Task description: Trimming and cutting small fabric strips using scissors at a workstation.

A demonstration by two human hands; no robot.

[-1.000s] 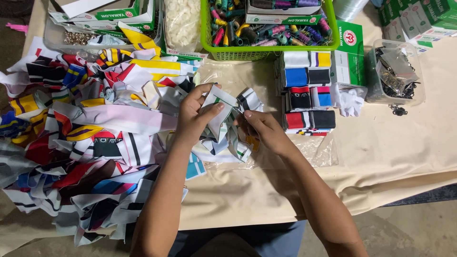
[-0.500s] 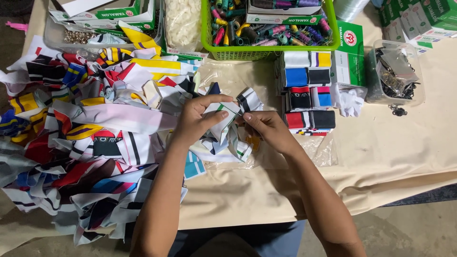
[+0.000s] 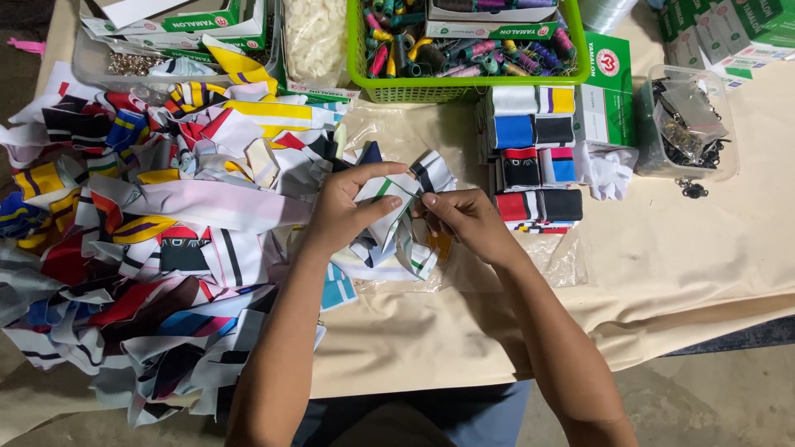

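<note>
My left hand (image 3: 352, 211) and my right hand (image 3: 464, 219) meet over the middle of the table, both pinching a small white fabric strip with dark and green stripes (image 3: 389, 194). The strip is folded between my fingers, and its loose ends hang down onto more white striped pieces (image 3: 389, 248) lying on a clear plastic bag (image 3: 563, 257). To the right of my hands stands a neat stack of folded coloured pieces (image 3: 534, 153) in blue, black, red, yellow and white.
A big heap of mixed coloured fabric strips (image 3: 141, 248) covers the left of the cream tablecloth (image 3: 687, 273). At the back stand a green basket of thread spools (image 3: 464, 45), green-and-white boxes (image 3: 609, 91), a tub of metal rings (image 3: 124, 62) and a clear tub of dark metal clips (image 3: 687, 124).
Both hands have shifted slightly while working the white striped strip between the fingers; the fold in it has tightened. Everything else on the table is as before.
</note>
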